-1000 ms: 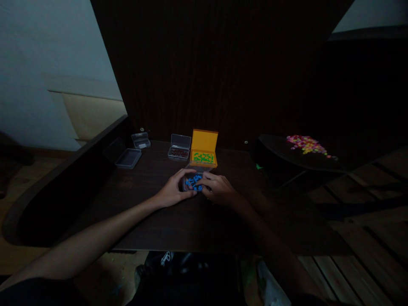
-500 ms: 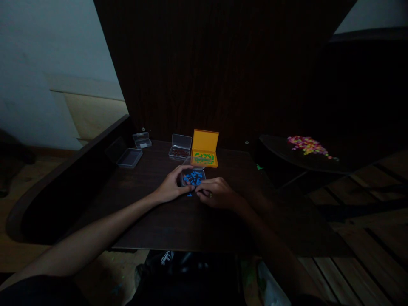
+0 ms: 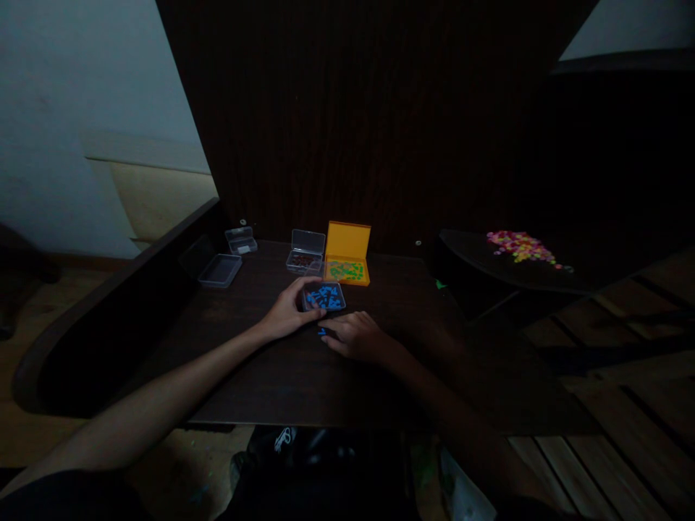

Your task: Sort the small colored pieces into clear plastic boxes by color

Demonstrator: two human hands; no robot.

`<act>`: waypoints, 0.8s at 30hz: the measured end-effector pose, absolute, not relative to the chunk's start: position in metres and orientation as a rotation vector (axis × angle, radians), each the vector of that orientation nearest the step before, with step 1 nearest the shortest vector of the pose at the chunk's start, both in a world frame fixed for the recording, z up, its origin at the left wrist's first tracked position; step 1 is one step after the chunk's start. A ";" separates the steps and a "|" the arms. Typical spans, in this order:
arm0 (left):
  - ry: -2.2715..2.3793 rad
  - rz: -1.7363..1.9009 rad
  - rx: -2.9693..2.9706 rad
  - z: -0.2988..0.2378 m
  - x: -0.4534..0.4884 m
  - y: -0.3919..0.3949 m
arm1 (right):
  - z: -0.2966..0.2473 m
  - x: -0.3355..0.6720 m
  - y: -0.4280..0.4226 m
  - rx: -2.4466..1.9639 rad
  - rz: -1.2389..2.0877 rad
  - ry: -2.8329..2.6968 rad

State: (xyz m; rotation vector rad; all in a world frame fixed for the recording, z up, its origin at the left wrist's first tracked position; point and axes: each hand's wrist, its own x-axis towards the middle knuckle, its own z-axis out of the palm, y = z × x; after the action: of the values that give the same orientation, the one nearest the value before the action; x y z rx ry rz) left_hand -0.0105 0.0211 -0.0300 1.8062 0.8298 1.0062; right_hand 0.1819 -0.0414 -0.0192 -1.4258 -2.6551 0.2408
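Observation:
My left hand (image 3: 289,310) grips the left side of a clear plastic box (image 3: 343,307), its thumb along the front edge. Inside the box lie several small blue pieces (image 3: 326,295). Just in front of it, my right hand (image 3: 355,334) rests low over the table with thumb and forefinger apart. Between those fingertips a small blue piece (image 3: 322,332) lies on the tabletop; the fingers do not look closed on it. Behind the box stands an open yellow box (image 3: 348,239) with green pieces (image 3: 347,270) in it.
A clear box (image 3: 308,240) with dark reddish pieces stands left of the yellow one. Farther left are a small clear case (image 3: 241,240) and a larger open clear box (image 3: 220,270). Several pink and yellow pieces (image 3: 521,247) lie on a dark ledge at right. The table (image 3: 260,391) has a raised left side.
My right hand has drawn back from the box's front edge and opened its fingers around the blue piece on the table. The blue-piece box has shifted slightly left and its lid looks shut.

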 end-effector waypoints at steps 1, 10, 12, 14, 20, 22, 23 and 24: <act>0.826 1.005 1.808 -0.030 -0.010 0.021 | -0.020 0.182 -0.041 -1.446 0.232 -2.644; 0.844 1.012 1.829 -0.030 -0.010 0.021 | -0.015 0.178 -0.040 -1.460 0.244 -2.656; 0.835 1.017 1.834 -0.031 -0.010 0.021 | -0.013 0.177 -0.040 -1.460 0.248 -2.676; 0.833 1.007 1.834 -0.032 -0.010 0.021 | -0.013 0.177 -0.040 -1.467 0.241 -2.692; 0.830 0.995 1.825 -0.029 -0.010 0.020 | -0.018 0.179 -0.042 -1.523 0.126 -2.677; 0.833 0.997 1.824 -0.028 -0.010 0.019 | -0.020 0.179 -0.043 -1.518 0.080 -2.675; 0.835 0.995 1.823 -0.027 -0.009 0.019 | -0.021 0.179 -0.044 -1.515 0.057 -2.672; 0.837 0.993 1.821 -0.026 -0.009 0.018 | -0.022 0.179 -0.044 -1.514 0.033 -2.669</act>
State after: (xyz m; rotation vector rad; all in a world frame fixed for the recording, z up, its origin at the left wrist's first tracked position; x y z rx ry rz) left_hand -0.0093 0.0183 -0.0264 1.8213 0.8371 0.9927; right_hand 0.1793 -0.0436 -0.0215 -1.5139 -2.6686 0.0335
